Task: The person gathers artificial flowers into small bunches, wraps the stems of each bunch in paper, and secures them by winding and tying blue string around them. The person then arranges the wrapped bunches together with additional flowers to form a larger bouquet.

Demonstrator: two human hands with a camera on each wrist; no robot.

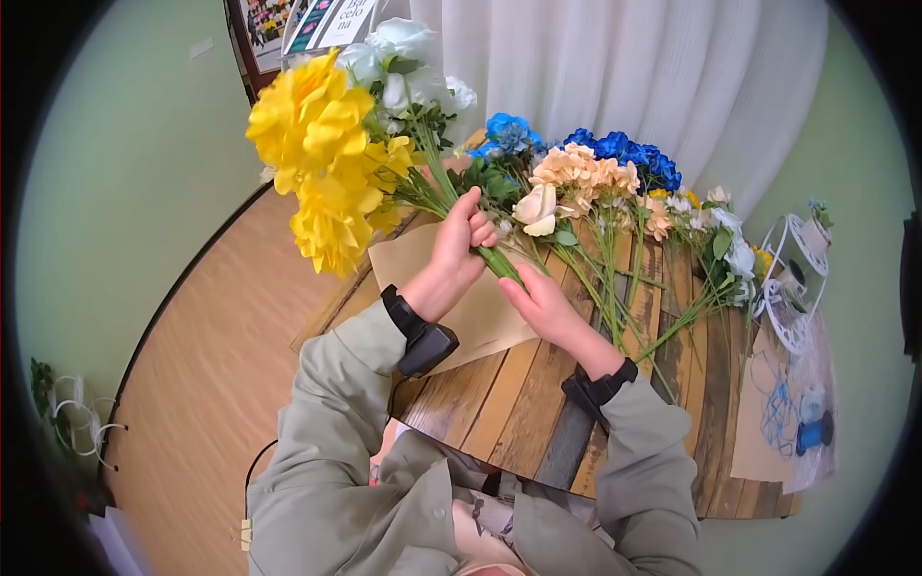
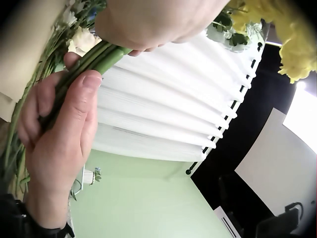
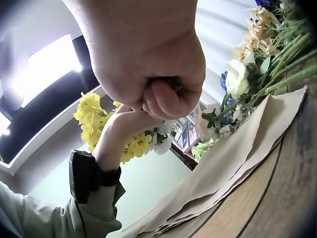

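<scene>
Both hands hold one bunch of artificial flowers, tilted up to the left above the table. Large yellow blooms (image 1: 312, 134) and pale bluish-white roses (image 1: 403, 43) make up its head. My left hand (image 1: 459, 248) curls round the stems (image 1: 497, 260) below the blooms. Closer to the stem ends, my right hand (image 1: 545, 305) grips the same bundle; in the left wrist view its thumb (image 2: 81, 96) lies along the green stems (image 2: 110, 60). The right wrist view shows the fingers (image 3: 166, 99) of that hand folded in, with most of the stems hidden.
Brown wrapping paper (image 1: 490, 331) lies under the hands on the wooden table (image 1: 480, 403). Peach hydrangeas (image 1: 581, 173), blue flowers (image 1: 624, 154) and a cream rose (image 1: 536, 209) lie behind. At right are a white wire stand (image 1: 789, 331) and a blue ribbon spool (image 1: 814, 434).
</scene>
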